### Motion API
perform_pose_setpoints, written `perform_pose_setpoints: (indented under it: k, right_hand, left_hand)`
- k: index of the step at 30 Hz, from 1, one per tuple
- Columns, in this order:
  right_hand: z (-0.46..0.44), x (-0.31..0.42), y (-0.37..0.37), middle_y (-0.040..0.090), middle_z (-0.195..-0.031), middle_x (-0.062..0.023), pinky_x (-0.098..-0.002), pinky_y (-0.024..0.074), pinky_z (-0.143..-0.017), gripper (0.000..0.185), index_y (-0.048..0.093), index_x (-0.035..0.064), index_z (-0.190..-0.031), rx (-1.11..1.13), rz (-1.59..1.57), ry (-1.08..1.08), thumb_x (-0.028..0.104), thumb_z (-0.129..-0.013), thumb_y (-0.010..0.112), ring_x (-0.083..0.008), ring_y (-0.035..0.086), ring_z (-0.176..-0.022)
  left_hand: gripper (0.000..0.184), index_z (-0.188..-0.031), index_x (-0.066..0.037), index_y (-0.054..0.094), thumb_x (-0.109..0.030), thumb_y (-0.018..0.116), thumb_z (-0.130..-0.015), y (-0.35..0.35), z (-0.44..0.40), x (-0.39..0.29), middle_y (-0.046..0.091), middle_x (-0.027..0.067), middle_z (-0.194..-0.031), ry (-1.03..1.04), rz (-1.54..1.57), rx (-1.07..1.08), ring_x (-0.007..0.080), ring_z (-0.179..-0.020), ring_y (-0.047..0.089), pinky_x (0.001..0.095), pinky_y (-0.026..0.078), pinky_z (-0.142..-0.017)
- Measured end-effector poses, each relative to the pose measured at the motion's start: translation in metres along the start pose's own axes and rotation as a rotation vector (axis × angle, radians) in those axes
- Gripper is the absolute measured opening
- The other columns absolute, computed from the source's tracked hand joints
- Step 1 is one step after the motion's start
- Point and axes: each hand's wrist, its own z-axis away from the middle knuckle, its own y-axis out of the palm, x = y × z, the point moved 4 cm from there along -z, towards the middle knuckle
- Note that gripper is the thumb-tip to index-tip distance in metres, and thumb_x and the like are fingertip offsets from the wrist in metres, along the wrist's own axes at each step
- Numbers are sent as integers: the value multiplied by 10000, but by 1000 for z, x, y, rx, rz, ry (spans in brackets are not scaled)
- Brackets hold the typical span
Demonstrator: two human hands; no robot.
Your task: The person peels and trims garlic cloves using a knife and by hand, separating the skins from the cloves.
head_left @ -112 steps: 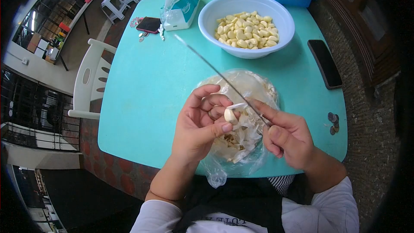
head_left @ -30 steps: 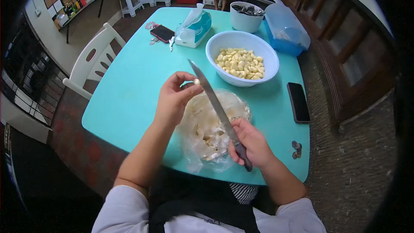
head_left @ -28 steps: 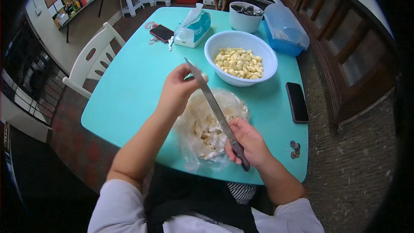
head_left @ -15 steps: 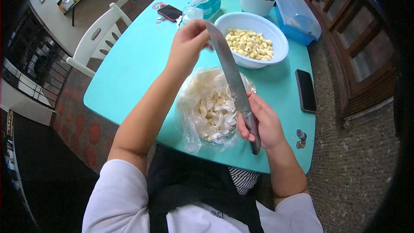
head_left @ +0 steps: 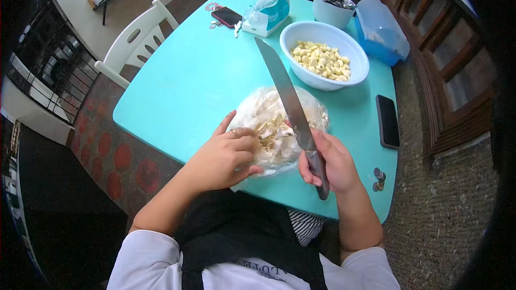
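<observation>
A large knife (head_left: 287,96) is gripped by its dark handle in my right hand (head_left: 331,164), its blade slanting up and to the left. Below the blade lies a clear plastic bag (head_left: 314,108) full of garlic skins (head_left: 271,129). My left hand (head_left: 228,158) rests at the near left side of this bag, fingers apart and touching the plastic; the fingertips at the skins are partly hidden. Beyond the bag, a white bowl (head_left: 355,75) holds many peeled garlic cloves (head_left: 322,60).
The turquoise table (head_left: 177,86) also bears a tissue pack (head_left: 267,13), a red-edged phone (head_left: 227,17), a black phone (head_left: 387,121) and coins (head_left: 379,179). At the back right stand a white tub (head_left: 332,11) and a blue container (head_left: 381,32). A white chair (head_left: 134,40) is at left.
My left hand has come down from the knife's tip to the near left side of the bag. The knife stays in my right hand. The view has shifted slightly.
</observation>
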Motion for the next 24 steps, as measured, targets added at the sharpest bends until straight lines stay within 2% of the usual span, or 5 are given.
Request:
perform_pose_setpoints:
  k: [9,12,15,18,24]
  right_hand:
    - [-3,-8,-8,523,-545,-40,-181,331,-399,483,388,87,-1340,-60,233,131,347,-937,446,-53,402,-402]
    - [0,1,-12,548,-542,-75,-255,371,-413,536,376,95,-1349,-158,506,54,327,-890,526,-139,476,-405]
    - [5,26,-5,573,-571,-147,-352,420,-466,603,373,92,-1347,-433,1173,-306,320,-832,592,-269,562,-475]
    - [2,30,-14,585,-641,-212,-425,439,-533,644,342,87,-1357,-538,1231,-101,307,-811,602,-363,590,-574]
    - [-10,10,-55,609,-714,-233,-456,462,-579,690,267,98,-1383,-724,1319,-99,270,-809,609,-396,601,-647]
  left_hand:
    - [243,-578,-73,500,-130,616,-784,2,3,10,509,56,-524,-27,1,-32,243,-578,550,431,449,-808]
    - [159,-644,-51,539,-105,580,-788,4,2,13,564,86,-632,-152,-17,86,286,-562,552,405,477,-708]
    - [65,-762,-21,547,-78,567,-785,10,-1,17,597,130,-816,-263,17,-46,315,-672,578,409,464,-669]
    - [73,-836,-24,557,-50,559,-768,5,-10,19,586,141,-962,-367,-19,35,329,-729,585,403,473,-648]
    - [170,-938,-14,554,-49,564,-771,7,-41,14,559,147,-1102,-193,33,45,318,-873,577,385,463,-747]
